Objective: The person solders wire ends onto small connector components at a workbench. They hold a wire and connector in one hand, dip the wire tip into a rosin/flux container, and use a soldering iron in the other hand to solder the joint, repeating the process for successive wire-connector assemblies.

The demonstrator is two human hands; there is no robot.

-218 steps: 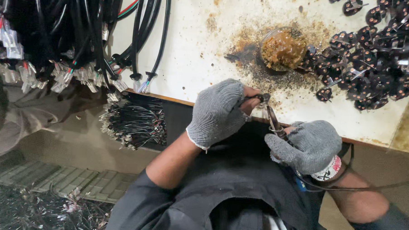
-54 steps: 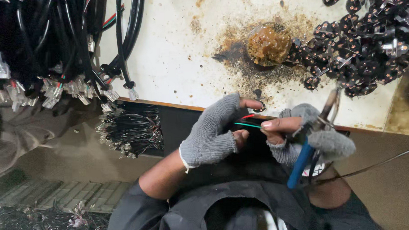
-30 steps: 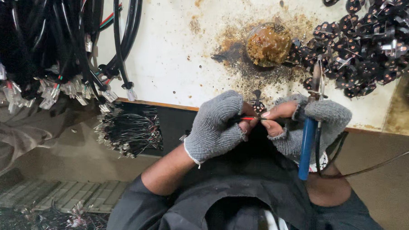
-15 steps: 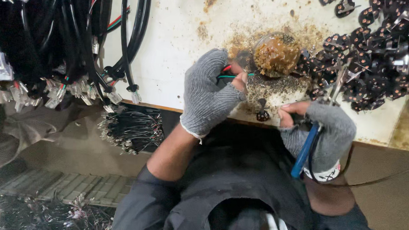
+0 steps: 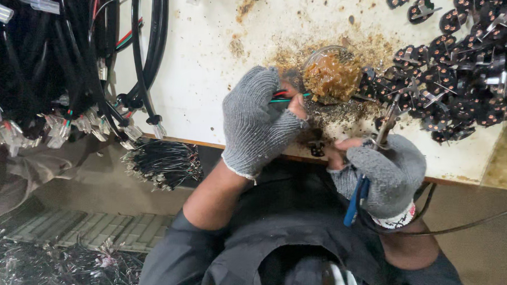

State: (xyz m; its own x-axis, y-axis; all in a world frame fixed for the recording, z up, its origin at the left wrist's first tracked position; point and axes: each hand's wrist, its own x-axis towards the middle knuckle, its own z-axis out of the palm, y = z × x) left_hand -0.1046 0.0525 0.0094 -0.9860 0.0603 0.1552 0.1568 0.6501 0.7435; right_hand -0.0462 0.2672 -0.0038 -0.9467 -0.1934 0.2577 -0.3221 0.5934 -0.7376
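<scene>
Two gloved hands are working at the near edge of the stained white bench (image 5: pixel 211 62), and the change is in your left hand (image 5: pixel 258 123): a second ago it was pressed against your right just off the bench edge, and now you are reaching it out over the bench and dipping the thin red and green wire ends (image 5: pixel 286 96) into the small round tin of brown paste (image 5: pixel 331 76). You are pinching those wires firmly between thumb and forefinger, their tips touching the tin's near rim. Your right hand (image 5: pixel 383 174) is staying back at the bench edge, closed around the blue-handled soldering iron (image 5: pixel 371 158), whose metal tip is pointing up toward the pile of small black parts (image 5: pixel 464 71) to the right of the tin; it is touching neither the wires nor the paste. Judging by this, you are coating the bared ends, with the joining not yet in hand, since iron and wires are now apart where earlier they were together. A small dark piece (image 5: pixel 316 149) is lying on the bench edge between your hands. To your left, bundles of black cables (image 5: pixel 71 63) with white connectors are hanging, and a bunch of cut wires (image 5: pixel 163 163) is sitting below the edge.
</scene>
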